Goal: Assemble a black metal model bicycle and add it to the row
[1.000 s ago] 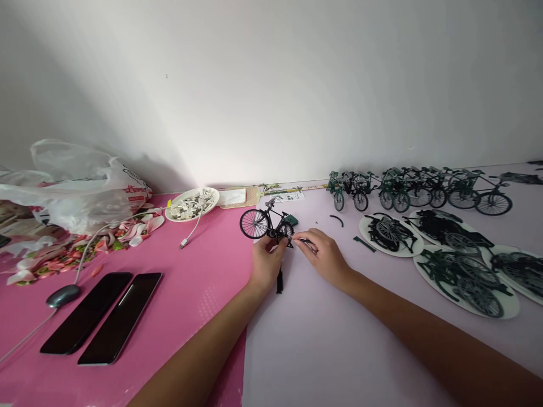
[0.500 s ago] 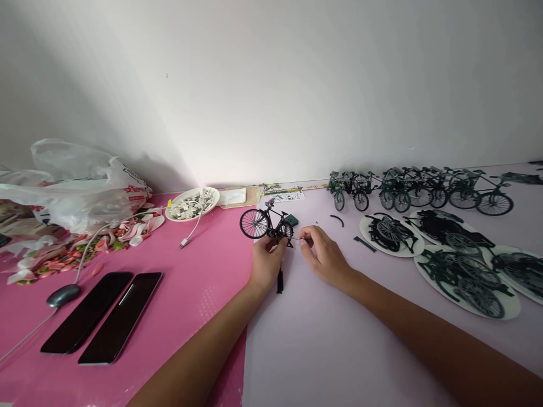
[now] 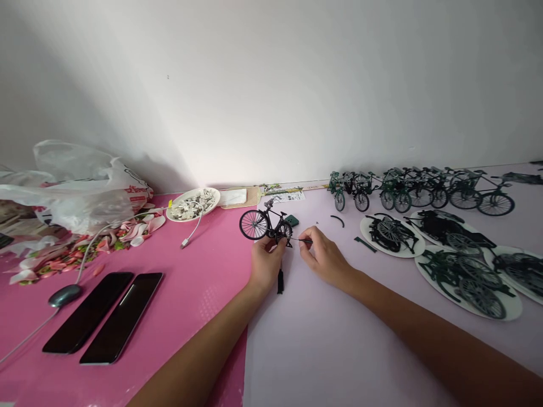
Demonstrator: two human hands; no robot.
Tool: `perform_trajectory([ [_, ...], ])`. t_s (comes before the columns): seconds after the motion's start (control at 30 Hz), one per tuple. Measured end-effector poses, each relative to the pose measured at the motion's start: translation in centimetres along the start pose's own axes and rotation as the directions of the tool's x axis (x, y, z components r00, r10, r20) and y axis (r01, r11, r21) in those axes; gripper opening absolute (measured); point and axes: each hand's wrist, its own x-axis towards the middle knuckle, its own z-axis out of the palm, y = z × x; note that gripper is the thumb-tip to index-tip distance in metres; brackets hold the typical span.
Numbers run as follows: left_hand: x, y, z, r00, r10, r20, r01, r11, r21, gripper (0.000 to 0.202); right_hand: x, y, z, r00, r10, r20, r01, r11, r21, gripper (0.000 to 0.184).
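Observation:
A small black model bicycle (image 3: pixel 265 224) stands on the table where the pink mat meets the pale surface. My left hand (image 3: pixel 266 264) is closed on its rear part, fingers pinched at the rear wheel. My right hand (image 3: pixel 323 257) is closed on a thin dark rod-like tool (image 3: pixel 302 240) whose tip points left at the bicycle's rear wheel. A short black part (image 3: pixel 280 281) lies on the table just under my left hand.
Two dark phones (image 3: pixel 104 317), a mouse (image 3: pixel 64 295) and a plastic bag (image 3: pixel 80 186) lie at left. A white dish of small parts (image 3: pixel 193 204) sits at the back. Finished model bicycles (image 3: pixel 418 192) line the wall; white plates (image 3: pixel 466 271) of bicycle parts lie at right.
My right hand has shifted slightly up and left, bringing the thin tool closer to the bicycle's rear wheel. My left hand and the bicycle have stayed in place.

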Motion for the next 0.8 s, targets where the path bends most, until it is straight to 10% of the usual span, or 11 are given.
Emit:
perform_trajectory([
  [0.8,-0.4,0.1,0.1,0.997,0.077,0.017,-0.078,0.997,0.016,0.022,0.4,-0.4,-0.4,0.998,0.011,-0.057,-0.021,0.982,-0.190,0.037],
])
